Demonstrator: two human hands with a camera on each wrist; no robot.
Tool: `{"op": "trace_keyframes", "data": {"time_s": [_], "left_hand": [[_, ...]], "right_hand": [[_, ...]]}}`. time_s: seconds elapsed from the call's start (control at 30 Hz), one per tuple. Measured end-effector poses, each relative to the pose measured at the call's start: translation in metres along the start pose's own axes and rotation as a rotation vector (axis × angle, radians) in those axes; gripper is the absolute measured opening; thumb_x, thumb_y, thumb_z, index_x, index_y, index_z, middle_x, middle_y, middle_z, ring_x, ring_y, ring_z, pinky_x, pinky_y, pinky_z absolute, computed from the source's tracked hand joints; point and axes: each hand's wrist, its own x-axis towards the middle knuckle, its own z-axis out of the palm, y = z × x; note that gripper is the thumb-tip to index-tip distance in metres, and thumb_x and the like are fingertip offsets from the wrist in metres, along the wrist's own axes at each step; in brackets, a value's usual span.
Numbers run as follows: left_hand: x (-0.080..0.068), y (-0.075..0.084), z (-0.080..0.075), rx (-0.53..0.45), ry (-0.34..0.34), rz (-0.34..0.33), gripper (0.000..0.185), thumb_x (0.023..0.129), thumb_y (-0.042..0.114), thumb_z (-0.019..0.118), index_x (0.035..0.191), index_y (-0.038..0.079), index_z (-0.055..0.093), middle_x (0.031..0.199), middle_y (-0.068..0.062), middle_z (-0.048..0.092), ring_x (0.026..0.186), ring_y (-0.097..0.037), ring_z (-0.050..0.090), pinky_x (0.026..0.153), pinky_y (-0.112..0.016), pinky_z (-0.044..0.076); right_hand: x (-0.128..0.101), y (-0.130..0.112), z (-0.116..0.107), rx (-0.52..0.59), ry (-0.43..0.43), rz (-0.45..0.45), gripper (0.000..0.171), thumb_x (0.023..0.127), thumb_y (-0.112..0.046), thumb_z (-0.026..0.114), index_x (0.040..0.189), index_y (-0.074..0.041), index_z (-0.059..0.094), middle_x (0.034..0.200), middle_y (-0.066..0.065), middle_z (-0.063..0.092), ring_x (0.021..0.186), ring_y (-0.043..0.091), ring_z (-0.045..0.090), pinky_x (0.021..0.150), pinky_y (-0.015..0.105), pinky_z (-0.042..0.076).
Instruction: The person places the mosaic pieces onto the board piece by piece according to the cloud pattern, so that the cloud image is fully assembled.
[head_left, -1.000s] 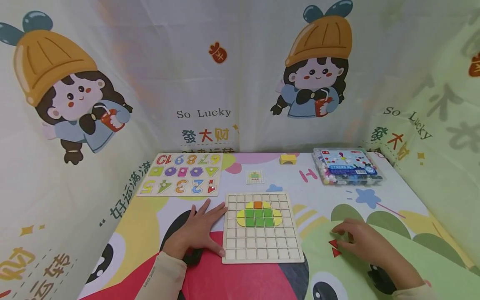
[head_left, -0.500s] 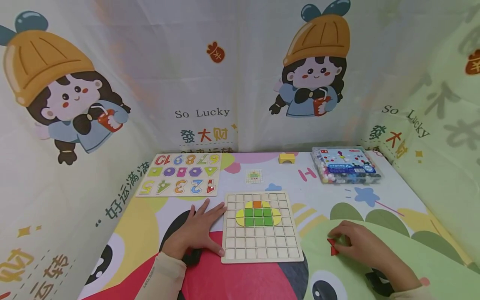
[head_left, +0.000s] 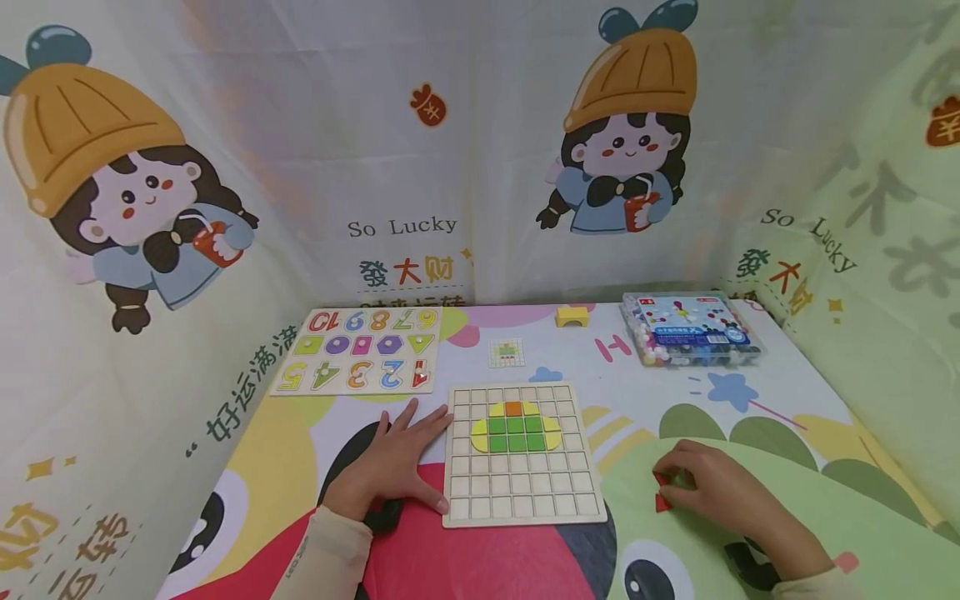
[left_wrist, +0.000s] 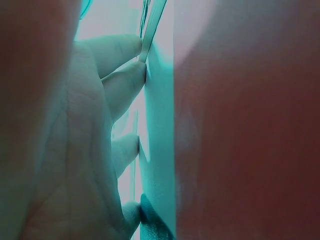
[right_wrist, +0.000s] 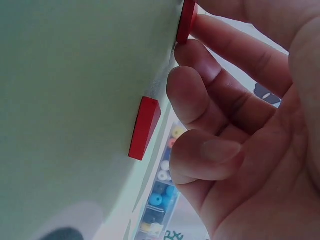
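My left hand (head_left: 397,458) lies spread beside the square wooden grid board (head_left: 525,487), fingertips and thumb at its left edge. Yellow curved pieces (head_left: 480,435), green squares (head_left: 517,425) and one orange square (head_left: 513,409) form a shape in the board's upper part. Off to the right, my right hand (head_left: 705,482) has thumb and index finger together around a small red triangle (right_wrist: 187,21). A second red triangle (right_wrist: 144,129) lies on the green tabletop, just off the other fingers in the right wrist view. Both triangles are partly covered by the hand in the head view.
Behind the board lies a small pattern card (head_left: 507,352). A number puzzle (head_left: 356,352) is at the back left, a yellow arch block (head_left: 572,317) at the back edge, and a clear box of beads (head_left: 692,329) at the back right. A printed curtain (head_left: 510,267) hangs behind.
My right thumb and fingers have closed in over the red triangles, and both triangles have slid slightly left. My left hand has stayed at the board's edge. The head view has shifted a little.
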Motion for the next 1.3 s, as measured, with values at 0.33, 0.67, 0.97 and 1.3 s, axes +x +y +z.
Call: {"op": "trace_keyframes", "data": {"time_s": [0.33,0.67,0.97,1.3], "left_hand": [[0.0,0.001,-0.002,0.004,-0.009,-0.007,0.13,0.058,0.071,0.093,0.167,0.031,0.035,0.176,0.007,0.028,0.166,-0.041,0.005,0.126,-0.077,0.001],[-0.001,0.0,-0.001,0.001,0.002,-0.004,0.13,0.057,0.07,0.093,0.166,0.03,0.036,0.176,0.007,0.029,0.166,-0.041,0.005,0.126,-0.077,0.001],[-0.002,0.004,-0.004,-0.008,-0.004,-0.003,0.127,0.059,0.069,0.094,0.166,0.03,0.037,0.175,0.008,0.03,0.166,-0.041,0.006,0.127,-0.077,0.001],[-0.002,0.005,-0.005,-0.01,-0.003,0.0,0.127,0.059,0.067,0.094,0.165,0.03,0.038,0.175,0.008,0.03,0.166,-0.041,0.007,0.126,-0.077,0.001]], "right_hand": [[0.003,0.001,-0.002,0.011,-0.018,0.0,0.018,0.086,-0.018,0.088,0.101,-0.022,0.079,0.095,-0.015,0.067,0.078,-0.006,0.052,0.065,0.024,0.05],[0.029,-0.014,-0.003,-0.014,-0.018,-0.063,0.02,0.088,-0.01,0.083,0.099,-0.025,0.078,0.093,-0.014,0.064,0.079,-0.004,0.054,0.065,0.023,0.05],[0.08,-0.053,0.004,-0.066,-0.123,-0.113,0.012,0.092,-0.017,0.083,0.101,-0.024,0.079,0.096,-0.013,0.063,0.081,0.001,0.055,0.07,0.024,0.053],[0.129,-0.098,0.03,-0.11,-0.18,-0.311,0.009,0.094,-0.021,0.081,0.102,-0.02,0.082,0.097,-0.008,0.065,0.084,0.007,0.06,0.074,0.026,0.056]]}}
